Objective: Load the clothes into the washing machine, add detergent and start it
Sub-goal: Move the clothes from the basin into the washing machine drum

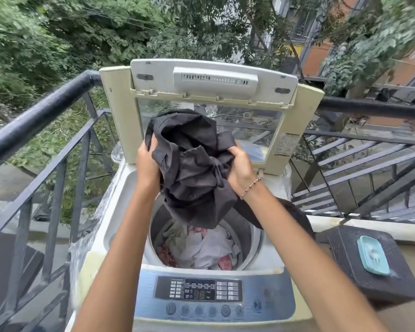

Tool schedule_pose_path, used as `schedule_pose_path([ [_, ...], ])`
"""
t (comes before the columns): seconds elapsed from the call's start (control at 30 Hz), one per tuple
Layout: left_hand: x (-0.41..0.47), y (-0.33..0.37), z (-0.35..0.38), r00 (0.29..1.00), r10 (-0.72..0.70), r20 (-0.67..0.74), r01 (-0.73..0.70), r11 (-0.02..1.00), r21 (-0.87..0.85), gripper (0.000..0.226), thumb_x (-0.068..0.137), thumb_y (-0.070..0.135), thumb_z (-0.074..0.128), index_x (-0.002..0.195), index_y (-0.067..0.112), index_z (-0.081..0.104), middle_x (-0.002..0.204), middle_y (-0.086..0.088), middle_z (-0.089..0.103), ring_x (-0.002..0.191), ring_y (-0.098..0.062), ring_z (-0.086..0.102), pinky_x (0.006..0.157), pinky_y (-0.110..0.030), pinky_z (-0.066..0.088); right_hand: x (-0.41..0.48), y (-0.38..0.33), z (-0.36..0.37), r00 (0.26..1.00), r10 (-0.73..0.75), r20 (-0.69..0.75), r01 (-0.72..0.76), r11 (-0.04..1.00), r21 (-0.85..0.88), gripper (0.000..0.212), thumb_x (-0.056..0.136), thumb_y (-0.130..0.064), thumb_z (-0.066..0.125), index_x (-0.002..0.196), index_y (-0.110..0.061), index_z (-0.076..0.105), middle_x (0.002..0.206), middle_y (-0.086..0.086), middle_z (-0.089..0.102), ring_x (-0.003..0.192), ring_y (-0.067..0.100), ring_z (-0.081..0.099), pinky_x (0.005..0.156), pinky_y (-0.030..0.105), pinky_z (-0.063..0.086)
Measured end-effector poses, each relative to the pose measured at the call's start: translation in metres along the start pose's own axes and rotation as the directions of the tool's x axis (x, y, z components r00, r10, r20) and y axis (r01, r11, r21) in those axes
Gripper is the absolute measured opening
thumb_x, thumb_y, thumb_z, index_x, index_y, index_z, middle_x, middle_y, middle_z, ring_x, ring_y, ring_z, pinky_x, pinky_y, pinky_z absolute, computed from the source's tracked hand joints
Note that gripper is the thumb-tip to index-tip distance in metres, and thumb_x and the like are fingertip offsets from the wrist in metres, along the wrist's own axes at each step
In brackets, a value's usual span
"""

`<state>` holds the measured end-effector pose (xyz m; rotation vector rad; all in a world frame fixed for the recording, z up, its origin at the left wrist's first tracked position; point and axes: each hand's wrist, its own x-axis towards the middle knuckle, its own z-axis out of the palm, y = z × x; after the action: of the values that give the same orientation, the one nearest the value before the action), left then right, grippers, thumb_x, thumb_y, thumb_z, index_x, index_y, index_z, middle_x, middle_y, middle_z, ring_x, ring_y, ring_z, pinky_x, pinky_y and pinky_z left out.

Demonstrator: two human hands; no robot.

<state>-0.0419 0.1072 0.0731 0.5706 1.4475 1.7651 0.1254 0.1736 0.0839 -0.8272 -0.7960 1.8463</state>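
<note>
The washing machine (115, 207) stands in the open with its lid (213, 77) raised at the far side. Its drum (249, 226) is partly filled with pale and pink clothes (209, 248). At the left, a dark railing (46, 101) runs beside it.

The left hand (147, 164) is clenched on the left edge of a dark grey garment (192, 168), with the fingers (144, 146) sunk into the cloth. The garment is held bunched above the drum mouth, its lower end hanging just over the load. Its right edge is gripped in the same way by the right hand (241, 167).

Further right, under the right forearm, dark cloth is draped over the machine's right rim, outside the drum — seemingly a tail of the same garment. At the right edge, a teal dish (373, 255) is carried on a dark perforated box (359, 279).

Loading is judged to be under way. The bundle is best lowered into the middle of the drum before it is let go. The trailing tail should be drawn in after it — otherwise it could be caught under the lid.
</note>
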Motion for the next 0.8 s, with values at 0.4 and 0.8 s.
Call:
schedule_pose_path([
  [0.4, 0.009, -0.102, -0.018, 0.990, -0.120, 0.078, 0.051, 0.804, 0.593, 0.046, 0.098, 0.039, 0.046, 0.133, 0.010, 0.054, 0.135, -0.013, 0.058, 0.127, -0.029, 0.050, 0.107, -0.041, 0.039, -0.038, 0.011, -0.175, 0.972, 0.180, -0.150, 0.046, -0.773, -0.633, 0.074, 0.067, -0.050, 0.075, 0.128, -0.017, 0.050, 0.139, 0.007, 0.041, 0.139, 0.028, 0.022, 0.118, 0.044, 0.012],
  [0.8, 0.016, -0.084, -0.010, 0.971, -0.132, 0.199, 0.051, 0.928, 0.369, 0.038, 0.093, 0.042, 0.052, 0.114, 0.013, 0.066, 0.114, -0.007, 0.069, 0.110, -0.026, 0.062, 0.102, -0.049, 0.045, -0.006, 0.025, -0.072, 0.958, -0.283, 0.049, 0.111, 0.209, -0.972, 0.010, 0.093, -0.022, 0.053, 0.093, -0.013, 0.055, 0.086, 0.005, 0.065, 0.079, 0.020, 0.060, 0.075, 0.031, 0.044],
])
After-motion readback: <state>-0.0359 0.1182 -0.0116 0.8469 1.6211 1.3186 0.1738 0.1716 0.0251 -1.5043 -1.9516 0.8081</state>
